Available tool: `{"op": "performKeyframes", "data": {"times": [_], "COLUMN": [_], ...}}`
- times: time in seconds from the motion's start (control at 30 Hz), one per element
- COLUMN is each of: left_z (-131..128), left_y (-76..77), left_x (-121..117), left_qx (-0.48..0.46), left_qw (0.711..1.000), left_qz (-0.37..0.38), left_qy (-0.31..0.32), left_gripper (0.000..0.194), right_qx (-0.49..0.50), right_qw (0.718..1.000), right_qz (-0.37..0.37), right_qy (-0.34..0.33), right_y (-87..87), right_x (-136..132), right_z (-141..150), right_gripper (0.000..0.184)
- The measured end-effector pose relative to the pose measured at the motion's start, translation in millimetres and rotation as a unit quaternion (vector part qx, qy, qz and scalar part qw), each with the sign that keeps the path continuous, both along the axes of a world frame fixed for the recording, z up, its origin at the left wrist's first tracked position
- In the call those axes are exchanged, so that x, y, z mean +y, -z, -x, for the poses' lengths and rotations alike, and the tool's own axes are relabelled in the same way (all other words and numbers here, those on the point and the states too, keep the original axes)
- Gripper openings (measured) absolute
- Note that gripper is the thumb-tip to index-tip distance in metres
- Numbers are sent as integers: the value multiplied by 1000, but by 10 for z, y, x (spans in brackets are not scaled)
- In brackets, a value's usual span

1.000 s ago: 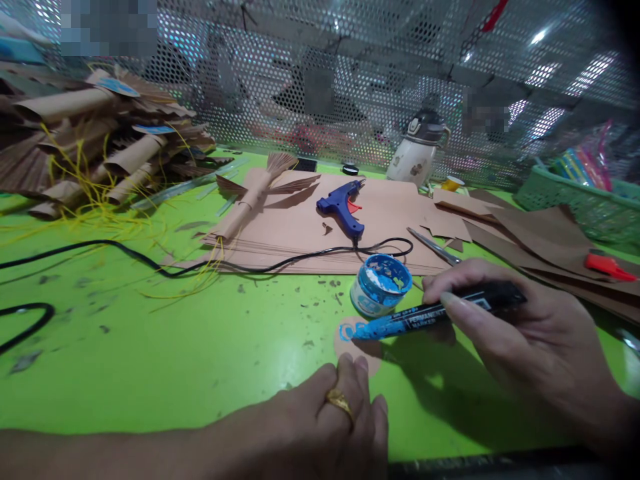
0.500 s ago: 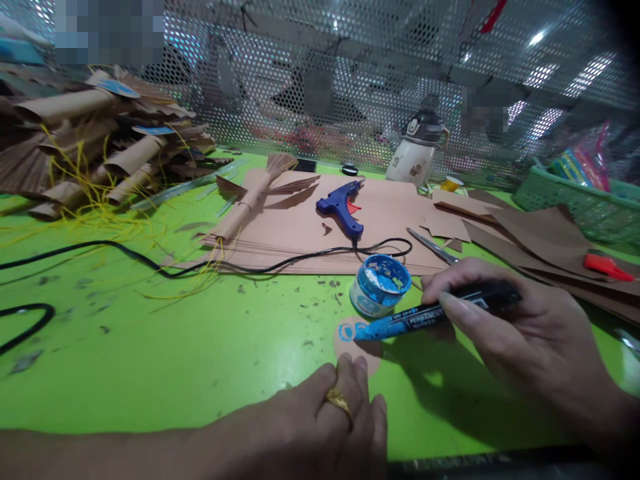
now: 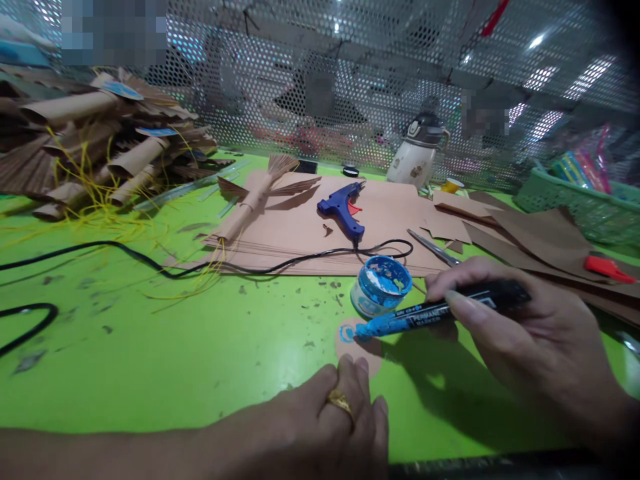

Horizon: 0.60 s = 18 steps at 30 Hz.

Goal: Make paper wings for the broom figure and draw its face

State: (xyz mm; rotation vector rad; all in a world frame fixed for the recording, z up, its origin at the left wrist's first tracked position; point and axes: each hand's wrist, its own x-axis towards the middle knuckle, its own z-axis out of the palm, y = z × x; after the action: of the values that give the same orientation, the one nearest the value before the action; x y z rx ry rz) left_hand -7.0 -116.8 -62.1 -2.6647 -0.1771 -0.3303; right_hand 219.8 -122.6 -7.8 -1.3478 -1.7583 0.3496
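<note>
My right hand (image 3: 525, 327) grips a black permanent marker (image 3: 445, 310) between thumb and fingers, tilted to the left. Its blue, paint-covered end touches a small round piece of brown paper (image 3: 353, 347) on the green table. One blue ring shows on the paper disc, left of the marker's end. With fingers stretched out, my left hand (image 3: 345, 400), wearing a gold ring, presses its fingertips on the disc's lower edge. Just behind the disc stands an open jar of blue paint (image 3: 381, 287), with blue and white paint inside.
Behind the jar, a blue glue gun (image 3: 345, 208) and a folded paper figure (image 3: 255, 197) lie on brown sheets (image 3: 295, 230). Scissors (image 3: 433, 247) lie to the right. A black cord (image 3: 125, 248) crosses the table. Similar figures (image 3: 140, 157) are piled left; a green basket (image 3: 580, 200) stands right.
The marker's blue end has shifted slightly and now covers the second ring on the disc. My left hand keeps its place.
</note>
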Motion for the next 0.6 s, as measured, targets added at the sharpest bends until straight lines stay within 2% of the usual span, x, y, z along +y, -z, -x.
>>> {"op": "performKeyframes", "data": {"times": [0.17, 0.4, 0.53, 0.6], "left_z": [2, -11, -24, -29], "left_y": [67, 1, 28, 61], "left_x": [-25, 12, 29, 63], "left_qx": [11, 16, -13, -40], "left_qw": [999, 1000, 1000, 998], "left_qz": [-31, -4, -10, -34], "left_qy": [-5, 15, 8, 36], "left_gripper": [33, 36, 32, 29], "right_qx": [-10, -36, -46, -53], "right_qw": [1000, 999, 998, 998], "right_qz": [1, 13, 13, 4], "right_qy": [-17, -35, -31, -27], "right_y": [38, 71, 68, 55], "right_x": [9, 12, 13, 20], "right_z": [28, 50, 50, 53], "right_gripper": [9, 7, 8, 8]}}
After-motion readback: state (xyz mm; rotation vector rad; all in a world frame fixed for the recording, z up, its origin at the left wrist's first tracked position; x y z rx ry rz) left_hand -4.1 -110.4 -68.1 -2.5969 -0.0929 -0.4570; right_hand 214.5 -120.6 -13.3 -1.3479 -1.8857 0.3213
